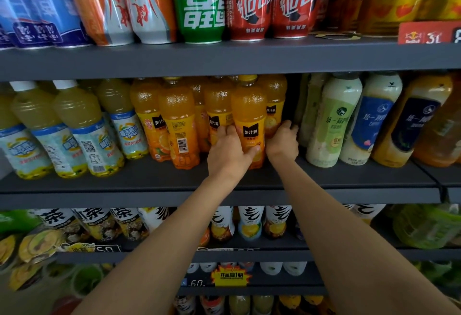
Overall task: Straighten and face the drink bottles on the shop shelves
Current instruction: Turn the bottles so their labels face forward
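Note:
On the middle shelf [149, 185] stands a cluster of orange juice bottles. My left hand [228, 151] grips the front orange juice bottle [249, 112] low down, thumb across its label, which faces forward. My right hand [283, 143] reaches just right of that bottle, fingers curled around another orange juice bottle [274, 105] standing behind it. A further orange bottle [178, 125] to the left shows its barcode side to the front.
Pale yellow lemon drink bottles [82, 127] fill the shelf's left, milk tea bottles [331, 120] its right. Cans [199, 2] line the shelf above. Tea and juice bottles [249, 222] sit on the shelves below, with price tags [230, 276] on the edges.

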Demonstrator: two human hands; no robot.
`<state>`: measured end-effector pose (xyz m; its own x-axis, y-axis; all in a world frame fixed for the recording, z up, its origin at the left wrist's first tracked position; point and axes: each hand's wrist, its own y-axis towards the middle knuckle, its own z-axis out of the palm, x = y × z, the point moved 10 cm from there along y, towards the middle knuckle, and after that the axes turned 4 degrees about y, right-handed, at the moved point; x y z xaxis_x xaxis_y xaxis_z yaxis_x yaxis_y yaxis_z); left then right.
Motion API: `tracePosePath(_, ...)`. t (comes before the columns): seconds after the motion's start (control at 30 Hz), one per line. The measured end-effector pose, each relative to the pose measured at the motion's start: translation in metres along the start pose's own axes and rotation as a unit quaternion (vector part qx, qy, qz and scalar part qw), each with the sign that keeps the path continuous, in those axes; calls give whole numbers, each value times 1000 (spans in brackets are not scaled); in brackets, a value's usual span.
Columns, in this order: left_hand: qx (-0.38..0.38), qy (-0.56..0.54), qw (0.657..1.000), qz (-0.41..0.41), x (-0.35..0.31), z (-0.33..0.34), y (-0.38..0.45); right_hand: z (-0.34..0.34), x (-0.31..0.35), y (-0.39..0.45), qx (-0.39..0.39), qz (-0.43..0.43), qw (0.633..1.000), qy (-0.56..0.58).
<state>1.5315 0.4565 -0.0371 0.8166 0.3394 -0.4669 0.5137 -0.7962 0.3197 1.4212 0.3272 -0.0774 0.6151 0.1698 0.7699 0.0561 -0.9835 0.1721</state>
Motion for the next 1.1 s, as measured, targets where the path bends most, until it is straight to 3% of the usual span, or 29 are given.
tracePosePath(0.4, 4, -17, 1000, -1, 2, 0, 2, -4, 1, -4, -12, 26, 1000, -12)
tracePosePath(0.57, 1, -23, 1000, 3, 2, 1, 2, -3, -3, -1, 44, 43, 998, 29)
tracePosePath(0.7, 11, -36, 999, 27, -6, 4, 3, -21, -8, -3, 46, -19, 994, 102)
tracePosePath(1.0, 36, -52, 997, 35, -38, 27, 14, -15, -6, -29, 232, -86, 968, 30)
tracePosePath(1.1, 32, -62, 997, 34, -37, 29, 14, -21, -5, -31, 184, -104, 977, -14)
